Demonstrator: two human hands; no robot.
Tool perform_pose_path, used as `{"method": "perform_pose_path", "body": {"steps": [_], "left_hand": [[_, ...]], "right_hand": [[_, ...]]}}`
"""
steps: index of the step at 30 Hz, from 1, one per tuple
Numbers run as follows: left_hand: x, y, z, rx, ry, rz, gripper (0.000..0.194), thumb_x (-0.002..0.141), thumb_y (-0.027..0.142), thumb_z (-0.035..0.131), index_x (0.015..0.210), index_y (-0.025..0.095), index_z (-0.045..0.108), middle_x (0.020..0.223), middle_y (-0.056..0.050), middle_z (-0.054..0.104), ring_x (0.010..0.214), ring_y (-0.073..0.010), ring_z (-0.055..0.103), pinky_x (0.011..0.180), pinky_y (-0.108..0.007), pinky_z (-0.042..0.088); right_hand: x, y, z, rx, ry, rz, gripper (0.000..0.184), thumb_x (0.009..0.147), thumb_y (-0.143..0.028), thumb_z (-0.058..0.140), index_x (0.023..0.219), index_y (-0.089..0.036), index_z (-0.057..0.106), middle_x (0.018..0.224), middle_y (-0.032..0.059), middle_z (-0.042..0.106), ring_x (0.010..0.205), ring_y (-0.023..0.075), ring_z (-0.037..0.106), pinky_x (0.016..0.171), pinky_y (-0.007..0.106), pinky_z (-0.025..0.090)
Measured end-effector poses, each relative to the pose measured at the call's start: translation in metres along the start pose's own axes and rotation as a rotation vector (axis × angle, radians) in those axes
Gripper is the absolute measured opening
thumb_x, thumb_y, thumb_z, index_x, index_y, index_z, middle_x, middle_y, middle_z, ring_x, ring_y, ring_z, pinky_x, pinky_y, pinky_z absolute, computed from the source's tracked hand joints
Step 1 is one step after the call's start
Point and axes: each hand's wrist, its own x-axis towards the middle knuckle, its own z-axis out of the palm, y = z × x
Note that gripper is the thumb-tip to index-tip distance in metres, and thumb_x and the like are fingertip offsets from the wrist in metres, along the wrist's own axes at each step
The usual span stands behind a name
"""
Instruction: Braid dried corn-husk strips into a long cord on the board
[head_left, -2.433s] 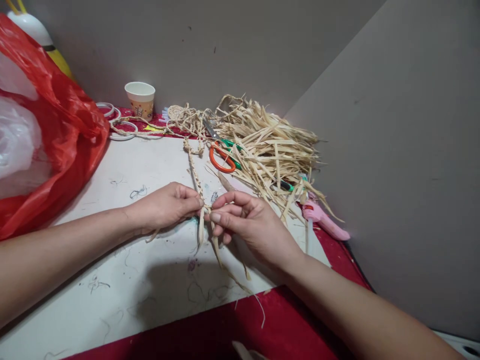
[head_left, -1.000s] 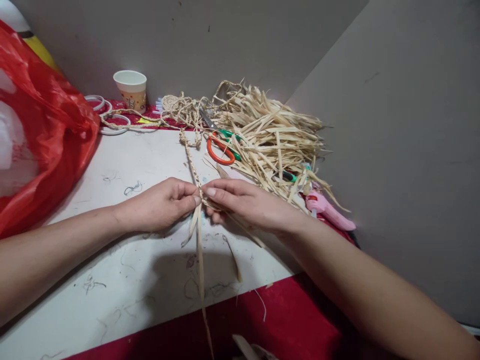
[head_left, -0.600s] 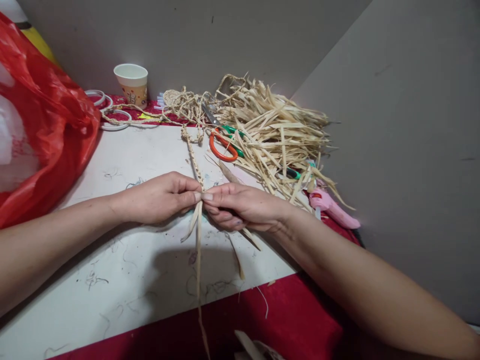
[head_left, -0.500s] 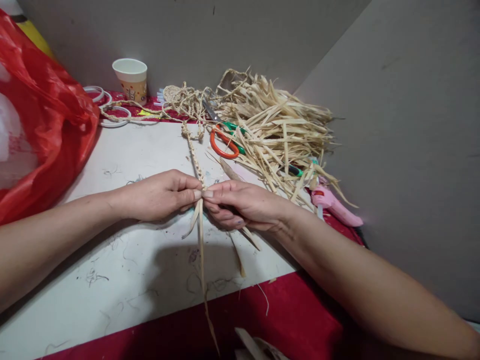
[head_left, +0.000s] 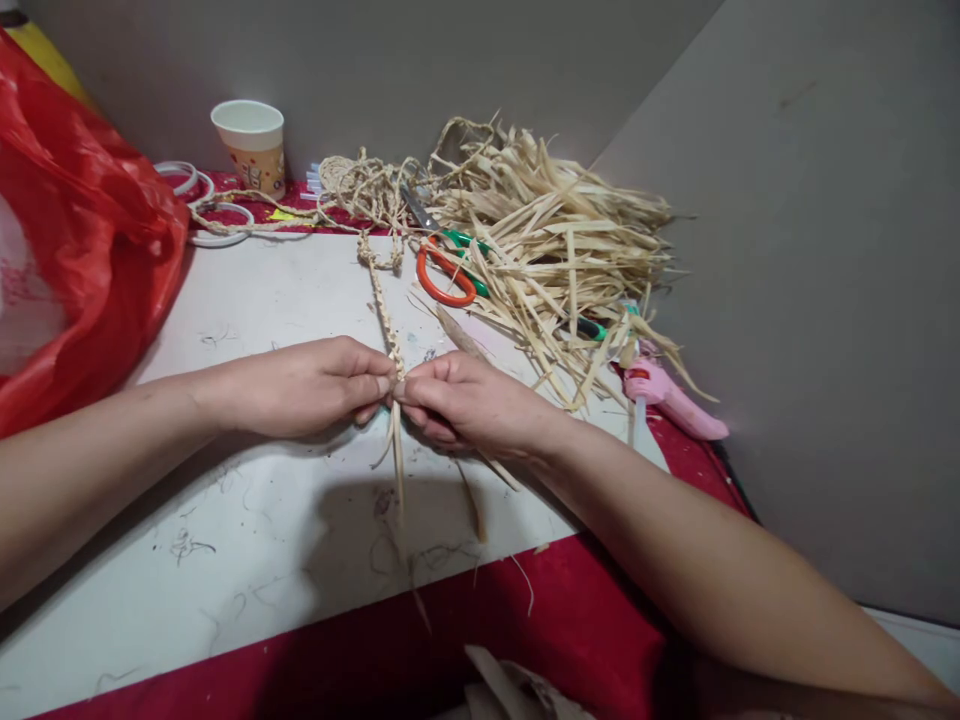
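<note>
A thin straw braid (head_left: 381, 303) runs from a tangle at the back of the white board (head_left: 247, 520) down to my hands. My left hand (head_left: 300, 385) and my right hand (head_left: 465, 402) meet at the braid's near end, both with fingers pinched shut on it. Loose straw strips (head_left: 397, 470) hang down from the pinch toward the red cloth. My right hand's curled fingers also hold a strip that trails out below it.
A heap of straw (head_left: 555, 250) lies at the back right with orange-handled scissors (head_left: 442, 275) on it. A pink glue gun (head_left: 667, 395) lies to the right. A paper cup (head_left: 249, 145), white rings (head_left: 210, 205) and a red plastic bag (head_left: 82, 240) are on the left. Grey walls close in behind and right.
My right hand's fingers went from stretched flat to curled tight at the braid's end. Both hands stayed pinched together there. The hanging strips shifted slightly.
</note>
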Motion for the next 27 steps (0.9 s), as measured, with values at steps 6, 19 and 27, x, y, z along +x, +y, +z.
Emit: {"method": "perform_pose_path", "body": {"steps": [6, 19, 27], "left_hand": [[-0.009, 0.016, 0.004, 0.263, 0.197, -0.021, 0.015, 0.079, 0.020, 0.046, 0.075, 0.018, 0.060, 0.055, 0.003, 0.051, 0.048, -0.0087, 0.039, 0.047, -0.021, 0.027], [-0.023, 0.019, 0.068, 0.624, 0.448, -0.072, 0.010, 0.085, 0.018, 0.034, 0.091, 0.020, 0.042, 0.060, 0.002, 0.052, 0.047, -0.0125, 0.045, 0.047, -0.024, 0.028], [-0.023, -0.005, 0.078, 0.861, 0.477, -0.044, 0.020, 0.082, 0.014, 0.038, 0.101, 0.017, 0.041, 0.063, 0.000, 0.060, 0.048, -0.0159, 0.054, 0.044, -0.026, 0.027]], "right_hand": [[0.001, 0.000, 0.002, 0.034, 0.046, 0.013, 0.023, 0.073, -0.018, 0.045, 0.050, -0.016, 0.049, 0.032, -0.0051, 0.038, 0.026, 0.0042, 0.026, 0.029, 0.017, 0.018], [-0.008, 0.003, 0.001, 0.341, -0.097, -0.025, 0.028, 0.074, -0.016, 0.048, 0.047, -0.014, 0.050, 0.032, -0.0034, 0.039, 0.028, 0.0038, 0.023, 0.032, 0.019, 0.013], [-0.012, 0.006, 0.010, 0.450, -0.093, -0.066, 0.030, 0.079, -0.019, 0.051, 0.049, -0.014, 0.046, 0.038, -0.0052, 0.039, 0.031, 0.0025, 0.022, 0.034, 0.018, 0.010]]}}
